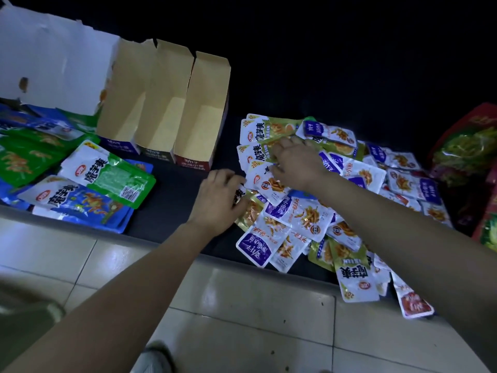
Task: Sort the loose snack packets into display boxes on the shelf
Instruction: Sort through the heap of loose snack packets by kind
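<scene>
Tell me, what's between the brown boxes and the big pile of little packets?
Just bare dark shelf, seen in the head view. The left hand grips a packet at the edge of the pile.

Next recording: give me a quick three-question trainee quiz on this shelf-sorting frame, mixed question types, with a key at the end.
1. True or false: the three display boxes already hold packets.
2. The left hand grips a packet at the edge of: A. the loose pile of small packets; B. a stack inside a carton; C. a heap on the floor tiles.
3. Fill in: the larger green and blue packets lie to the ____ of the display boxes.

Key: 1 false, the insides show bare card; 2 A; 3 left.
</scene>
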